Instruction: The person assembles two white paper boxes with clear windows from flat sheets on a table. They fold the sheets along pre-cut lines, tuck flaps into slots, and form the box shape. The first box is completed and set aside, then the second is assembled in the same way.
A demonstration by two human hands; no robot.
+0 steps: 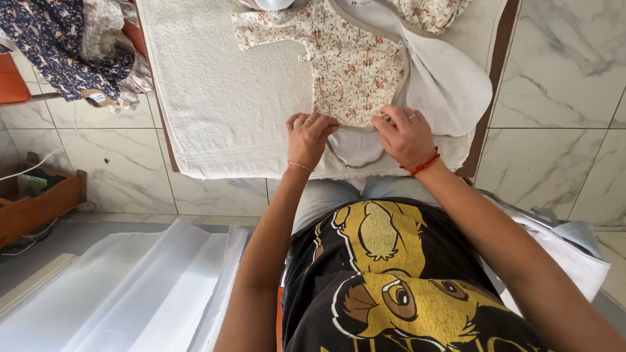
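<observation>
Small floral garment [352,65] spread flat on a white towel [222,98], long axis running away from the body, hem nearest, neck at the far edge, one short sleeve [267,29] pointing left. Cream cotton print, beige binding along the edges, plain white lining [450,91] folded open to the right in a rounded flap. Left hand [308,133] and right hand [405,133] both at the hem, knuckles up, fingers bunched together and pinching the bottom edge. Two hands, one garment on the towel, one heap of more printed clothes [78,45] at far left, dark and pale fabrics mixed. Towel nubby, terry-like, rectangular, draped over a brown-edged board. Red cord bracelet [420,166] on the right wrist, thin chain on the left. Marble-look tiles [561,85] all around.
</observation>
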